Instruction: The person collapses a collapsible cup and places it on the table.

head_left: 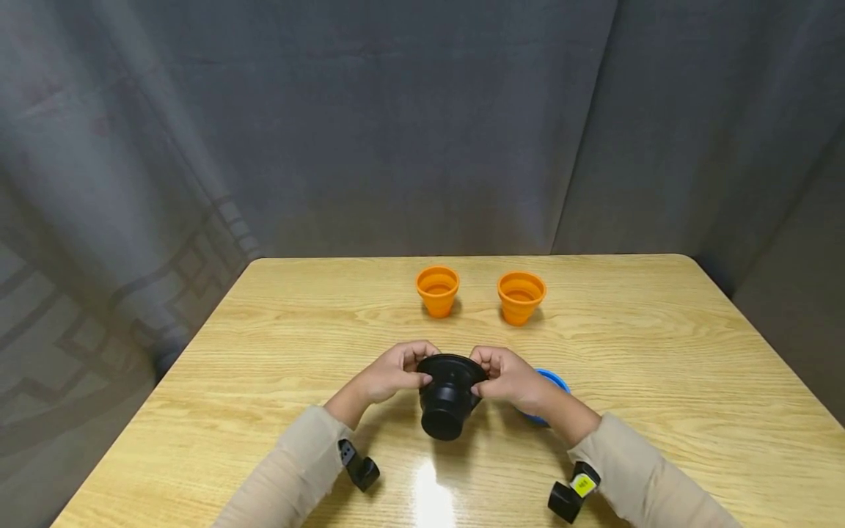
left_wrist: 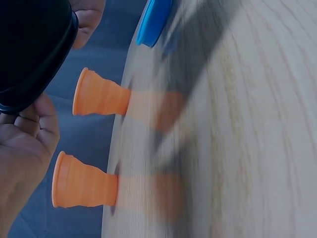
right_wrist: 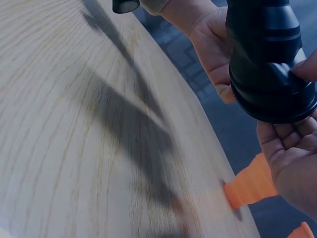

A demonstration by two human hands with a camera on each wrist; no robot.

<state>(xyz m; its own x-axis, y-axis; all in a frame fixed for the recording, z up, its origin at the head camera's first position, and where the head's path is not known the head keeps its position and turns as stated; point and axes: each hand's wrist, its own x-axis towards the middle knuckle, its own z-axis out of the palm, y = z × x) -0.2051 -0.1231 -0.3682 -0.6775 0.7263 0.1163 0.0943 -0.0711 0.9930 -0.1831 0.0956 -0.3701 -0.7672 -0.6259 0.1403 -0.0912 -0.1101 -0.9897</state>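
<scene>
My left hand (head_left: pixel 399 372) and my right hand (head_left: pixel 508 378) grip a black collapsible cup (head_left: pixel 445 403) from opposite sides of its rim. It is held above the table, its wide rim up and tilted away, its narrow base toward me. In the right wrist view the stepped wall of the black cup (right_wrist: pixel 265 64) appears partly folded, and fingers of the right hand (right_wrist: pixel 297 168) curl under the rim. The left wrist view shows the cup's dark side and the left hand (left_wrist: pixel 25 148) at its rim.
Two orange collapsible cups (head_left: pixel 438 293) (head_left: pixel 521 299) stand expanded, mouths up, farther back on the wooden table (head_left: pixel 297 330). A low blue collapsible cup (head_left: pixel 553 379) lies partly hidden behind the right wrist. A grey curtain (head_left: pixel 396 147) hangs behind the table's far edge.
</scene>
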